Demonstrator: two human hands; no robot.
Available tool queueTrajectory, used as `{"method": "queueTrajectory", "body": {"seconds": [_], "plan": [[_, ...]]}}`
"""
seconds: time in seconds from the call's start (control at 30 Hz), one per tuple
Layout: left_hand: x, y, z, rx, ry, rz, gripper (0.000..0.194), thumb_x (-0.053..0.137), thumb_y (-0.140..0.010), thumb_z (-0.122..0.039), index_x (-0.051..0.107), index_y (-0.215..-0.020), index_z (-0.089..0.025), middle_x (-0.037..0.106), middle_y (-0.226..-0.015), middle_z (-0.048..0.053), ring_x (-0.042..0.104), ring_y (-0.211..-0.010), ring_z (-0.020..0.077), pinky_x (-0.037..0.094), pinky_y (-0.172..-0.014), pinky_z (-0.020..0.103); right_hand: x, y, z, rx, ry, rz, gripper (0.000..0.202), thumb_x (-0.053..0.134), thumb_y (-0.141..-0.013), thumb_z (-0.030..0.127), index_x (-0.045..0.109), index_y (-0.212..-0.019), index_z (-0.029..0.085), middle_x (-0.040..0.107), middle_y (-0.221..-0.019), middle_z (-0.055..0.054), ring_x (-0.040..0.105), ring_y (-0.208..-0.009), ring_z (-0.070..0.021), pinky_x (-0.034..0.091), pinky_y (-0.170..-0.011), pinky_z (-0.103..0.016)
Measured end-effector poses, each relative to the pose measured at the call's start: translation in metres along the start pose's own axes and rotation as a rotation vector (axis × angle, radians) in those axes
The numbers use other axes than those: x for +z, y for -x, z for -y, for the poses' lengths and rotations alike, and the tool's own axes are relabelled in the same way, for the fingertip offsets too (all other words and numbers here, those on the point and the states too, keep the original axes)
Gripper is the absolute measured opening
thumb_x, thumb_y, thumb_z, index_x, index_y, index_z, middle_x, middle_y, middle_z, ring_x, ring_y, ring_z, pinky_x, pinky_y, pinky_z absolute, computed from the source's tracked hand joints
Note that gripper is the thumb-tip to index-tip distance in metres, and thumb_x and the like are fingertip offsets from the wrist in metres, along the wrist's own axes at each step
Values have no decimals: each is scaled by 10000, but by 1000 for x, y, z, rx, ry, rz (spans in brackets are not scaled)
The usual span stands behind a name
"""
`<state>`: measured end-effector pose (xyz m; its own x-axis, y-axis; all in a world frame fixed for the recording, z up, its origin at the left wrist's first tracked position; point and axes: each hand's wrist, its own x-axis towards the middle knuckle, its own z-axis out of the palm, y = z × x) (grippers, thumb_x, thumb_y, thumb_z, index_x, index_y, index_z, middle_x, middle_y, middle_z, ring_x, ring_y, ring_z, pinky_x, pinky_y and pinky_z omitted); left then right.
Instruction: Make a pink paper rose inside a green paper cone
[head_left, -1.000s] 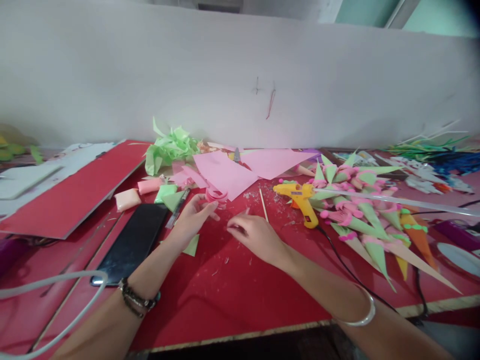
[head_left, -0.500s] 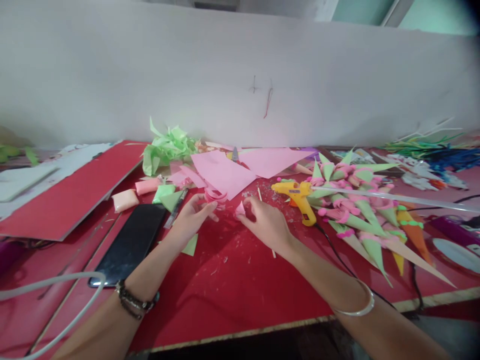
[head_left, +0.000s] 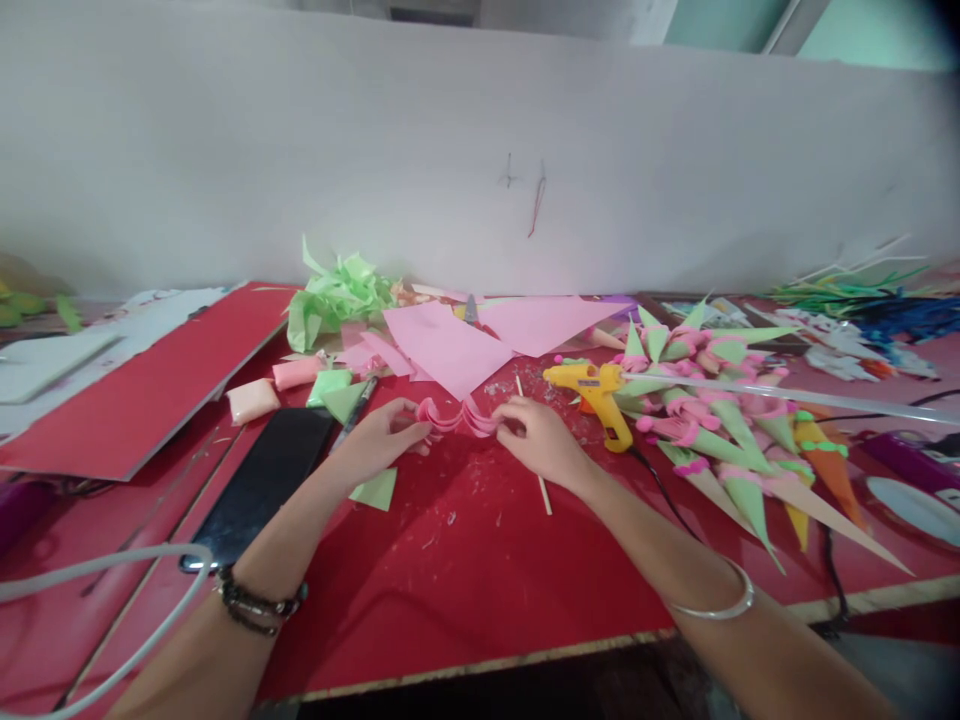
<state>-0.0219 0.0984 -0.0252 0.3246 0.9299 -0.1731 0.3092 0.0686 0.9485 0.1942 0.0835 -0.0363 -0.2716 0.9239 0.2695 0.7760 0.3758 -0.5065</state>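
Observation:
Between my hands, just above the red tabletop, is a curled pink paper strip (head_left: 447, 418) with its curves spread sideways. My left hand (head_left: 391, 428) pinches its left end. At the right end, the thumb and fingertips of my right hand (head_left: 534, 432) are closed on the same strip. Large pink paper sheets (head_left: 450, 345) lie just beyond my fingers, with scissors (head_left: 471, 310) resting on them. A thin wooden stick (head_left: 545, 495) lies by my right hand, and a small green paper piece (head_left: 375, 490) by my left wrist.
A yellow glue gun (head_left: 596, 385) with a long clear glue stick lies to the right, beside a heap of green and pink paper cones (head_left: 705, 400). On the left are a black phone (head_left: 259, 480), small packets (head_left: 253, 400) and a red board (head_left: 150, 390). Crumpled green paper (head_left: 341, 295) sits behind.
The pink strip, bunched at my left hand before, is now stretched out between both hands. My right hand has shifted slightly right and holds its other end.

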Motion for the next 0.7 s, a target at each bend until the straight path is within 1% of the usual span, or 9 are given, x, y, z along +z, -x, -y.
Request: {"method": "queueTrajectory", "body": {"seconds": [0.1, 0.17, 0.23, 0.3, 0.37, 0.43, 0.53, 0.63, 0.7], "plan": [[-1, -1, 2, 40, -7, 50, 164, 533, -684, -283, 472, -781, -166, 584, -628, -20, 591, -610, 110, 461, -658, 252, -6, -2, -3, -32, -76, 50, 168, 430, -703, 95, 582, -685, 167, 523, -727, -11, 488, -649, -106, 361, -608, -227], [-1, -2, 2, 70, -54, 60, 153, 517, -682, -280, 487, -776, -163, 589, -630, -13, 588, -603, 118, 460, -650, 257, -10, -2, -7, -63, -87, 116, 195, 412, -689, 61, 572, -641, 162, 514, -726, -11, 484, -647, -101, 360, -609, -224], [0, -1, 2, 102, -129, 66, 158, 483, -704, -296, 498, -781, -160, 602, -648, 1, 590, -607, 129, 456, -638, 258, -13, -3, -11, -95, -70, 188, 228, 389, -682, 31, 568, -630, 162, 508, -747, -14, 481, -657, -98, 360, -618, -224], [1, 1, 1, 150, -259, 42, 178, 446, -737, -315, 512, -796, -161, 619, -687, 17, 596, -644, 143, 447, -640, 256, -15, -2, -14, -117, -41, 225, 254, 370, -666, 2, 565, -642, 163, 502, -772, -18, 482, -685, -99, 362, -639, -225], [3, 3, 0, 214, -449, -20, 192, 427, -760, -322, 534, -805, -168, 633, -729, 27, 595, -690, 156, 431, -641, 253, -16, -1, -14, -112, -14, 204, 253, 371, -642, -13, 552, -662, 164, 494, -777, -17, 476, -691, -100, 362, -641, -223], [4, 5, 0, 277, -632, -87, 194, 422, -771, -314, 554, -809, -178, 638, -753, 26, 587, -701, 161, 411, -630, 248, -18, 0, -11, -92, -3, 141, 205, 400, -644, 11, 527, -689, 166, 488, -762, -10, 462, -659, -98, 360, -612, -220], [6, 6, -1, 347, -782, -114, 185, 411, -783, -287, 565, -812, -187, 632, -766, 20, 569, -693, 157, 389, -624, 244, -21, 1, -3, -117, -37, 70, 86, 451, -691, 95, 491, -707, 169, 480, -722, 4, 449, -626, -96, 359, -589, -219], [7, 6, 1, 400, -827, -112, 162, 416, -781, -257, 556, -815, -183, 613, -815, 36, 551, -750, 166, 386, -669, 255, -25, 4, 5, -243, -113, 134, 50, 460, -744, 158, 485, -703, 171, 487, -724, 3, 466, -666, -99, 375, -637, -219], [6, 4, 3, 406, -813, -119, 144, 435, -773, -252, 537, -845, -180, 594, -850, 46, 538, -775, 170, 387, -686, 263, -27, 6, 11, -312, -146, 170, 35, 475, -757, 192, 497, -734, 176, 499, -777, -8, 480, -721, -107, 385, -691, -230]]}}
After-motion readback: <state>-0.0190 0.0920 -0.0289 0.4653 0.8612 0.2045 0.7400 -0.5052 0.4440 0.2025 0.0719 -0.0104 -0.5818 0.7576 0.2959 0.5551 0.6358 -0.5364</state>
